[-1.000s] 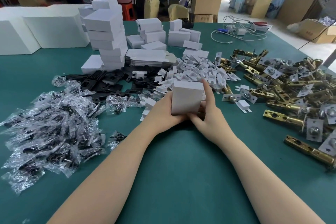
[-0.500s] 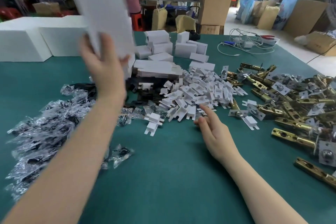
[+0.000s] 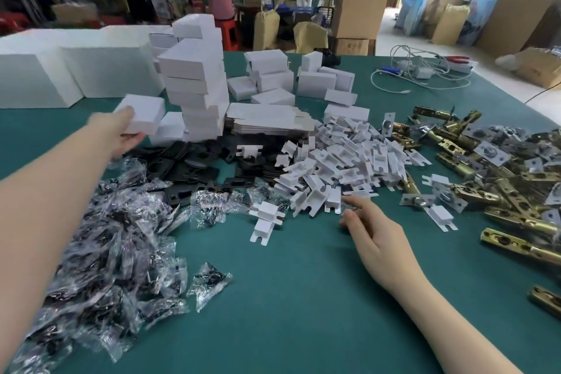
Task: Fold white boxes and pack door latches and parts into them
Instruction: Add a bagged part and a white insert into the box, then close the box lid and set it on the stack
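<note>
Your left hand (image 3: pixel 118 135) reaches out toward the far left part of the green felt-covered surface (image 3: pixel 273 297), holding a closed white cardboard box (image 3: pixel 141 114): the thumb lies on top of the box and the fingers curl beneath it. The box is in the air, tilted a little, just left of the tall leaning stack of white boxes (image 3: pixel 197 85) and above a low white box at that stack's foot.

Your right hand (image 3: pixel 373 237) rests low over the middle of the surface, fingers relaxed and slightly spread, holding nothing. Its fingertips (image 3: pixel 349 200) lie at the near edge of the heap of small white cardboard inserts (image 3: pixel 343 158); whether they touch an insert you cannot tell.

A pile of flat unfolded white box blanks (image 3: pixel 267 120) lies just right of the tall stack, with black metal plates (image 3: pixel 197 161) spread in front of it. Clear plastic bags of dark screws (image 3: pixel 106 252) cover the near left side. Brass door latches (image 3: pixel 491 185) with silver faceplates are heaped along the right edge. More folded white boxes (image 3: pixel 315 82) sit toward the far edge, near a tangle of white cables (image 3: pixel 425 73) at the far right corner.
</note>
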A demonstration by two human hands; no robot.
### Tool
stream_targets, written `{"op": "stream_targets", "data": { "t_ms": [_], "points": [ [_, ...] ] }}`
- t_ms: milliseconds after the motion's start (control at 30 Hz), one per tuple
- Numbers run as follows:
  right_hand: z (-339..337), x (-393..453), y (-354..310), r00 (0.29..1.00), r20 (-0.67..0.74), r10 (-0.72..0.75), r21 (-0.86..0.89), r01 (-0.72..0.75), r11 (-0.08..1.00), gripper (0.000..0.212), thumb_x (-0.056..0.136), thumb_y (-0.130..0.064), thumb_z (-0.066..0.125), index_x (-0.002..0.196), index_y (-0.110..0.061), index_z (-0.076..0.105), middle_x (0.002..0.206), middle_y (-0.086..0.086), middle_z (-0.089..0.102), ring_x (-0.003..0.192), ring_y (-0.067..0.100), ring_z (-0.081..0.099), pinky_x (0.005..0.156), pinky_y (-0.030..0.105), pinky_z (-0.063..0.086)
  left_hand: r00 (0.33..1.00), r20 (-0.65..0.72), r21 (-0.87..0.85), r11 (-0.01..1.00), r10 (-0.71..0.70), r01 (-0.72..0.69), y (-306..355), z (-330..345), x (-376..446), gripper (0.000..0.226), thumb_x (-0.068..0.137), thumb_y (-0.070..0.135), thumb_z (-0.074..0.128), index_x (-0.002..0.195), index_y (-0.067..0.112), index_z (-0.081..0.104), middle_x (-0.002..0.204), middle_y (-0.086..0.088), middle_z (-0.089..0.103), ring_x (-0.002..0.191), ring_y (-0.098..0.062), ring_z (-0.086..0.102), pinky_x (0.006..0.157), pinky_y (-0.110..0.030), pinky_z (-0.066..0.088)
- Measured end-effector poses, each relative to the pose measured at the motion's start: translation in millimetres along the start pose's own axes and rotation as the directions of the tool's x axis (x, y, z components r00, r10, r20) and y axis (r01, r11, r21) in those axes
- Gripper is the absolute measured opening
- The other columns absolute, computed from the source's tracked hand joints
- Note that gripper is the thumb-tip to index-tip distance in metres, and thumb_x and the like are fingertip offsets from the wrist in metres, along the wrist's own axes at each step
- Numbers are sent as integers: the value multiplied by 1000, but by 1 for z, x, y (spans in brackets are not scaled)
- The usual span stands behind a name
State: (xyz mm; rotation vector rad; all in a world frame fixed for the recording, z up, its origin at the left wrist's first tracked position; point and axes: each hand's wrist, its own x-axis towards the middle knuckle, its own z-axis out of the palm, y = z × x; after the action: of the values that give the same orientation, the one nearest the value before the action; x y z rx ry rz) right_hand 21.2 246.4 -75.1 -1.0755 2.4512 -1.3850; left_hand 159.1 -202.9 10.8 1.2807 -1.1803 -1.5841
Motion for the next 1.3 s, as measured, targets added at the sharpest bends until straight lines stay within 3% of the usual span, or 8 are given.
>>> {"op": "stream_targets", "data": {
  "t_ms": [100,400,600,700,767,833,1033,1300],
  "points": [
    [0,0,0,1000,-3,10,13,-10,1000,16,94,-48,45,103,-60,49,86,-15,68,84,2,62,71,6,42,998,60,87,996,-32,27,-10,12,-2,40,96,20,62,131,11,47,115,-9,54,92,-18,59,43,-21,54],
    [1,-1,-3,1000,4,14,27,-14,1000,22,95,-42,50,99,-64,52,88,-19,67,84,1,61,71,6,41,994,-52,232,969,96,-82,-24,26,11,4,94,9,57,97,11,55,108,-8,54,103,-22,54,85,-26,51],
    [2,-1,-3,1000,5,-7,8,7,1000,23,95,-31,60,101,-53,56,92,-29,63,85,-1,61,71,5,42,725,-379,163,812,575,-560,48,47,-27,67,82,47,32,134,6,45,134,-11,52,123,-22,52,102,-34,44],
    [2,1,-3,999,1,-40,-42,40,998,27,91,-26,64,100,-51,57,94,-25,62,85,3,62,74,11,46,183,-44,346,187,982,-920,57,90,-83,55,99,43,35,126,-4,43,112,1,49,112,-25,53,98,-36,43],
    [3,2,-2,999,0,-47,-51,47,998,29,90,-24,65,98,-51,57,93,-24,63,86,3,63,78,15,48,-360,90,296,-370,928,-880,51,121,-129,23,96,20,51,115,9,44,102,12,37,103,-21,44,90,-40,41],
    [3,2,-1,999,-2,-52,-52,51,997,30,90,-23,65,97,-51,57,90,-23,65,88,2,63,81,18,50,-569,380,216,-668,729,-712,31,149,-151,25,81,3,55,103,12,48,105,2,39,103,-23,39,87,-37,31],
    [3,2,1,997,-5,-72,-54,72,996,23,90,-21,65,98,-42,62,93,-21,64,91,-1,60,83,18,48,494,826,559,-506,272,-656,-42,175,-112,75,77,-2,55,144,19,28,156,-18,21,143,-37,20,113,-50,27],
    [3,4,4,998,23,-65,-83,67,994,16,91,-22,63,101,-34,67,94,-20,62,94,-4,56,81,11,43,595,733,672,-488,329,-557,-41,170,-96,33,85,-10,46,105,13,59,95,-12,57,95,-34,60,71,-37,43]
  ]
}}
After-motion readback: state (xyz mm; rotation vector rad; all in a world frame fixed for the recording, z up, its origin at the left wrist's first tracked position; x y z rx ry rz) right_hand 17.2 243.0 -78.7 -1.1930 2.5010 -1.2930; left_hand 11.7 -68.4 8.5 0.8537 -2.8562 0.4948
